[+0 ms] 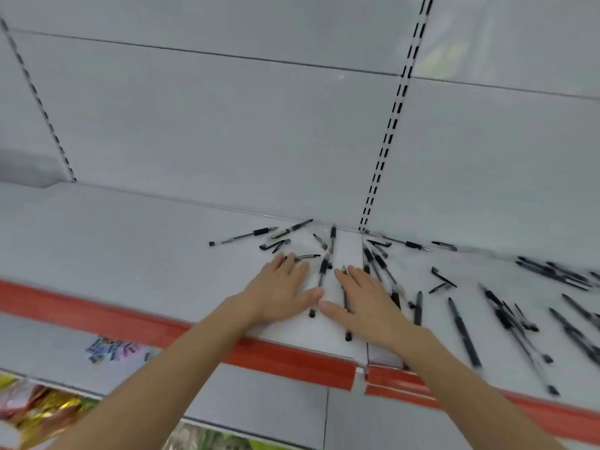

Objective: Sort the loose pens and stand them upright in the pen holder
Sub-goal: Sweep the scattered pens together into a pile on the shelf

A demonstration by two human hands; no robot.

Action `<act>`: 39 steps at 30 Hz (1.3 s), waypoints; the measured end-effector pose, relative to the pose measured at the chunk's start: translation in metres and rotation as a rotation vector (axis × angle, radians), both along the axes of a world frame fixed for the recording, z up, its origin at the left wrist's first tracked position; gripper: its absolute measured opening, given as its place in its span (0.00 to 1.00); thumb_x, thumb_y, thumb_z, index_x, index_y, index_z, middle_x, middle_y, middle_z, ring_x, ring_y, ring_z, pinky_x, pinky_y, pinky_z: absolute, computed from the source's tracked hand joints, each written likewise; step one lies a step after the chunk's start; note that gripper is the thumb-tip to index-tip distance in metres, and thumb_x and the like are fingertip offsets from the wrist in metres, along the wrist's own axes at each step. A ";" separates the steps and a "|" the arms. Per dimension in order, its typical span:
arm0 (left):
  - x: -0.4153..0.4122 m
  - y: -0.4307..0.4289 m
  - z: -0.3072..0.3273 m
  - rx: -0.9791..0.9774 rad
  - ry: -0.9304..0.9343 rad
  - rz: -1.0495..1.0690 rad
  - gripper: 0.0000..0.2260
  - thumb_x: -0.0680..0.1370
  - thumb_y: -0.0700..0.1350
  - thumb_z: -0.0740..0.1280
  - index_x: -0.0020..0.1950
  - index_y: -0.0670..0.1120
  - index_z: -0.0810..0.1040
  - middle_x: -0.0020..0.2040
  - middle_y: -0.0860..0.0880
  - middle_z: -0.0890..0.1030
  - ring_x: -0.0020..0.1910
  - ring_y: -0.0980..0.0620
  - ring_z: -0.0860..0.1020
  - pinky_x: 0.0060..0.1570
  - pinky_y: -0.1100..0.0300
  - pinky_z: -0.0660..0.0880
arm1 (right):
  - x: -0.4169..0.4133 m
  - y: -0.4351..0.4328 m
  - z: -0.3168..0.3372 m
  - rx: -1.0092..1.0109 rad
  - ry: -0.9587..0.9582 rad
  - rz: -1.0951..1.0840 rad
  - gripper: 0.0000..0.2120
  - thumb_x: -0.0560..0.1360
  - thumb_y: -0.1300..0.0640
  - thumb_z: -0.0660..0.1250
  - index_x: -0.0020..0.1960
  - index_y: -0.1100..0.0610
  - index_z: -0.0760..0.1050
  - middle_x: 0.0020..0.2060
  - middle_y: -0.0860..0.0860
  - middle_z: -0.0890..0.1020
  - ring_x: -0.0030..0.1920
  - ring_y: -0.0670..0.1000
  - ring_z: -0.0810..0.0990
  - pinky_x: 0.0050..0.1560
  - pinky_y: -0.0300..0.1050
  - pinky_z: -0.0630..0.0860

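The left hand (285, 290) and the right hand (367, 300) both lay flat and palm-down on the shelf (130, 238). Their fingers were straight and their thumbs nearly met, and neither gripped anything. One pen (319, 280) lay in the gap between them, pointing away from the person. A second pen (348, 334) ran partly under the thumb side of the right hand. The left fingertips touched a short pen (306, 256) lying crosswise.

The step in hand looked like gathering. It would go best if the hands drew together so the nearest pens rolled into one bundle, all pointing the same way. The fingers could then close on a few at a time rather than a big handful. The bundle should be kept back from the red edge strip (162, 323), where a round barrel could roll off.

Further out, more pens lay scattered at the back (246, 236), and many more lay to the right (464, 332). Those on the right were smeared by blur and cut off by the frame edge, so they could not be counted. Some small dark pieces (276, 245) may have been loose caps, but they were too small to tell.

The pen holder was nowhere in view. The packets (39, 410) on a lower shelf were cut off and unreadable.
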State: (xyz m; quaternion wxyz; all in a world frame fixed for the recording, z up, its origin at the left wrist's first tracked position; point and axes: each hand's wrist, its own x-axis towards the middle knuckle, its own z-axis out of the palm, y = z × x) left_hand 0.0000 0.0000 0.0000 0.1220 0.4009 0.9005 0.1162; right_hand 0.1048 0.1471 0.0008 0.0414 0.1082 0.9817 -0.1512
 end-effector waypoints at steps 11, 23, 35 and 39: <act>-0.080 -0.005 0.003 -0.002 0.222 0.251 0.34 0.73 0.70 0.49 0.74 0.54 0.56 0.77 0.48 0.52 0.76 0.46 0.49 0.71 0.41 0.46 | 0.010 0.035 0.006 0.116 -0.036 -0.052 0.47 0.63 0.23 0.41 0.75 0.46 0.44 0.76 0.51 0.45 0.76 0.52 0.41 0.74 0.56 0.43; -0.041 0.046 0.012 0.038 0.143 0.042 0.29 0.77 0.64 0.52 0.72 0.47 0.62 0.71 0.47 0.66 0.68 0.44 0.63 0.67 0.53 0.61 | 0.001 0.040 0.003 0.054 -0.083 -0.008 0.40 0.71 0.29 0.48 0.75 0.47 0.42 0.76 0.51 0.43 0.76 0.51 0.39 0.73 0.59 0.42; -0.010 0.036 -0.002 -0.044 0.017 -0.138 0.48 0.61 0.78 0.41 0.75 0.54 0.41 0.76 0.46 0.39 0.75 0.46 0.38 0.72 0.49 0.40 | 0.051 0.070 -0.002 0.091 -0.055 -0.223 0.52 0.55 0.19 0.35 0.75 0.44 0.40 0.76 0.50 0.42 0.76 0.53 0.40 0.73 0.59 0.41; 0.005 0.085 -0.008 0.033 0.016 -0.214 0.38 0.74 0.69 0.49 0.76 0.50 0.42 0.76 0.45 0.39 0.75 0.50 0.36 0.73 0.52 0.39 | 0.047 0.072 -0.001 0.074 -0.031 -0.239 0.51 0.57 0.21 0.40 0.75 0.44 0.42 0.76 0.50 0.45 0.76 0.50 0.41 0.73 0.58 0.40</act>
